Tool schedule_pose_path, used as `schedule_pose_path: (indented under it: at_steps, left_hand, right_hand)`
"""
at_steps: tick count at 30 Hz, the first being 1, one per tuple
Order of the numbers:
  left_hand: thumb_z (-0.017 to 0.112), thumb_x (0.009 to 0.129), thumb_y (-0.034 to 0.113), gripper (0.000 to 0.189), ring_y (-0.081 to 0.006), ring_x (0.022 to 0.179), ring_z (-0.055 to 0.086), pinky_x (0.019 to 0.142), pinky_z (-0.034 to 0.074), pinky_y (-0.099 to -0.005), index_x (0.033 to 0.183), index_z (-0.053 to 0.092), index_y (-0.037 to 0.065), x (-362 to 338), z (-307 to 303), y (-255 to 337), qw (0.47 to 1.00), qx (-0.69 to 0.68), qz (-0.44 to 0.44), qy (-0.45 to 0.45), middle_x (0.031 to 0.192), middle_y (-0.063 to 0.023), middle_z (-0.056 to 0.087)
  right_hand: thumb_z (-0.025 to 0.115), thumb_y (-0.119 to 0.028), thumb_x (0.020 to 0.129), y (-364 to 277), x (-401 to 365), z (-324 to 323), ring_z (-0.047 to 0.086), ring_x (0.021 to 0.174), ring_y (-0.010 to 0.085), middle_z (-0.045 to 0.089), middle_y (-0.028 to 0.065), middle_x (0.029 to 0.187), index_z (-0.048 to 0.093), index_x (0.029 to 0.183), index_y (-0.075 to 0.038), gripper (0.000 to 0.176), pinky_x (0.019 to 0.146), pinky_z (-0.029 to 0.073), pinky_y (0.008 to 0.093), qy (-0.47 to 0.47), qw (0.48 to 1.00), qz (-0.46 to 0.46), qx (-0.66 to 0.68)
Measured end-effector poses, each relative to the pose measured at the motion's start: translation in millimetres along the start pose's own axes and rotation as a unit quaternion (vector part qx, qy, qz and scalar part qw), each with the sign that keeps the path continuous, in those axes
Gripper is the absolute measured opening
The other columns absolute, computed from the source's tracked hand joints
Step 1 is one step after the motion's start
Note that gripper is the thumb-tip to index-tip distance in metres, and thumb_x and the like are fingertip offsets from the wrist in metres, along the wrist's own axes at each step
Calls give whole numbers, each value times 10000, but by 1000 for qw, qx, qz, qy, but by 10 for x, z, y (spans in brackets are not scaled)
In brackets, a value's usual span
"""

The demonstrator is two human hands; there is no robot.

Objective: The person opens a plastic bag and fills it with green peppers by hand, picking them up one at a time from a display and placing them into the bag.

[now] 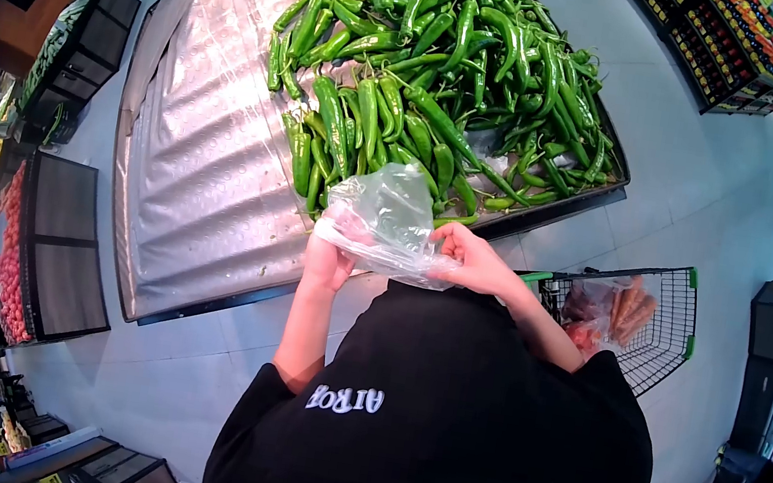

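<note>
A clear plastic bag point(394, 205) is stretched between my two hands, in front of my body at the near edge of the produce display. My left hand point(333, 252) grips the bag's left side, its fingers partly covered by the film. On the other side, my right hand point(472, 260) pinches the bag's right edge between thumb and fingers. Through the film I make out no produce inside. Just beyond the bag lie long green peppers point(363, 128), heaped on the right and far part of the display.
The display's ridged silver liner point(212, 136) shows at left, bordered by a dark rim. A wire shopping cart point(669, 324) with bagged carrots point(634, 313) stands to my right. Red produce fills a bin point(12, 261) at far left. Stocked shelves point(726, 42) stand at upper right.
</note>
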State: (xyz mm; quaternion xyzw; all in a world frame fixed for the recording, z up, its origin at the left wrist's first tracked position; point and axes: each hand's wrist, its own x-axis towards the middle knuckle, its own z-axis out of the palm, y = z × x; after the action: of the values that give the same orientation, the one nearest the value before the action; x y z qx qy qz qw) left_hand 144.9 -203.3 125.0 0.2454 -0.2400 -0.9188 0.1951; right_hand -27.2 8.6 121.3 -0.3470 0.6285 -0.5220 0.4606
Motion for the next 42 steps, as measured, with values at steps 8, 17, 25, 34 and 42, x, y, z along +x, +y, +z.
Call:
schedule_pose_path:
  at_steps: [8,17,25,34,42]
  left_hand:
    - [648,946,166,161,-143,677,613,603,483,-303,876,536,74,-228,313,-305,887,439,93,-107,772,-1,621]
    - [645,999,219,234,-170,710,534,673,478,-326,944,483,58,329,-662,-256,766,567,250,169,783,-68,575]
    - [645,968,159,268,-164,969,647,869,540,-327,1193,556,43,168,-376,-110,972,203,100,55,1057,-66,659]
    - [822,805,239,554,-294,1059,708,904,537,-378,1248,531,76,65,-167,-219,760,645,81,-6,1128,-145,729]
    - [643,722,-53,508,-281,980,608,879,510,-394,1205,635,104,33,-366,88,610,767,186,74,1015,-68,613]
  right_hand:
    - [556,-97,1016,281,217,-409,646,832,127,697,50,907,660,1119,-3,174,787,526,290,213,963,-21,162]
    - [637,-115,980,-365,-216,-289,587,787,69,636,23,915,541,1206,-32,260,670,477,234,-142,985,33,91]
    - [748,-66,802,-44,-40,-209,565,810,78,625,-1,855,630,1001,-19,236,747,483,251,67,995,26,-67]
    - [617,-8,775,-63,-12,-103,644,1073,358,613,183,1262,581,1325,-85,557,892,527,413,142,917,-165,-334]
    - [589,3,745,31,-21,-227,698,877,368,712,178,903,667,1045,-20,311,796,544,395,241,935,-46,-254]
